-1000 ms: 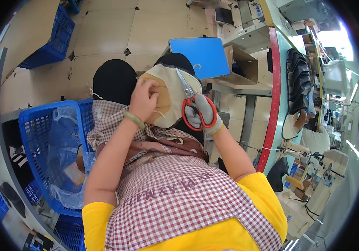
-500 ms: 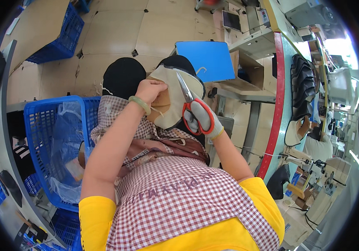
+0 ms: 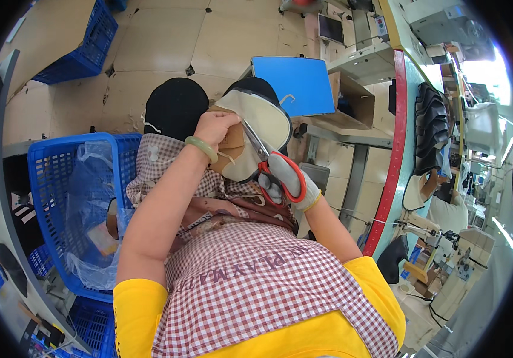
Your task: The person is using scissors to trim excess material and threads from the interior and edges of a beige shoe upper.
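My bare left hand [image 3: 213, 128], with a pale green bangle on its wrist, pinches the edge of a tan flap of a sewn piece [image 3: 265, 119]. That piece is cream and tan with black edging, looks like a shoe upper, and lies over my lap. My right hand [image 3: 289, 179], in a grey-white glove, is closed round the red handles of scissors [image 3: 257, 145]. Their blades reach up and left across the cream surface, the tip right beside my left fingertips. A pale loose strip [image 3: 225, 157] hangs under my left hand. Whether the blades touch it cannot be made out.
Left of my lap stands a blue plastic basket [image 3: 38, 197] with clear plastic bags inside. A blue board [image 3: 295, 86] lies ahead, beside an open cardboard box [image 3: 352, 98]. On the right, a red-edged workbench [image 3: 392, 149] carries a stack of black pieces [image 3: 431, 125].
The scissors have swung left and slightly down, bringing their tip from the middle of the cream piece to my left fingertips. My left hand keeps its pinch in nearly the same place.
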`<act>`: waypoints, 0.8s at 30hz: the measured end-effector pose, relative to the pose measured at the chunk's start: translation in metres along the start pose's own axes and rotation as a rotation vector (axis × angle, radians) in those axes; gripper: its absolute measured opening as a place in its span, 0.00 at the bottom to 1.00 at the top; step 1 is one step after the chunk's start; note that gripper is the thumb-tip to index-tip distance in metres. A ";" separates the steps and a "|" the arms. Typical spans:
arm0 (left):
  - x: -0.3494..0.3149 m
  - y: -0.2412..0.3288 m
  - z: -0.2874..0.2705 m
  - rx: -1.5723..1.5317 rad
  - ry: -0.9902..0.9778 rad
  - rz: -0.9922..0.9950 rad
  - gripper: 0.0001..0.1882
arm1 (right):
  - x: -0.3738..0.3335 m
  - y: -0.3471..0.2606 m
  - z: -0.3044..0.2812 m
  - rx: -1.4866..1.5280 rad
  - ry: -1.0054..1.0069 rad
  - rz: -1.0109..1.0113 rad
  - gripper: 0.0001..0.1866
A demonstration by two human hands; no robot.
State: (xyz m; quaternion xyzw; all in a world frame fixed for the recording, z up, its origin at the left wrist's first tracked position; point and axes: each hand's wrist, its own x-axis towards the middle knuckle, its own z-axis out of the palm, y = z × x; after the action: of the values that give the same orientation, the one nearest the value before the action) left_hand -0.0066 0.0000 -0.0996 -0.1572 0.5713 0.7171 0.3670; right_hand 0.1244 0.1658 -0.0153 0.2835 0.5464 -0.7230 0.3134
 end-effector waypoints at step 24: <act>0.003 -0.013 0.001 -0.012 0.036 0.038 0.07 | 0.003 -0.043 0.024 -0.080 0.120 0.118 0.18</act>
State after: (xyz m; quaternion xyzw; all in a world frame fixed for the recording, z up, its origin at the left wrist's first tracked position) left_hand 0.0012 0.0025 -0.1104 -0.1614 0.5762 0.7245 0.3421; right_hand 0.0876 0.1511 0.0148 0.3453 0.5750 -0.6628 0.3330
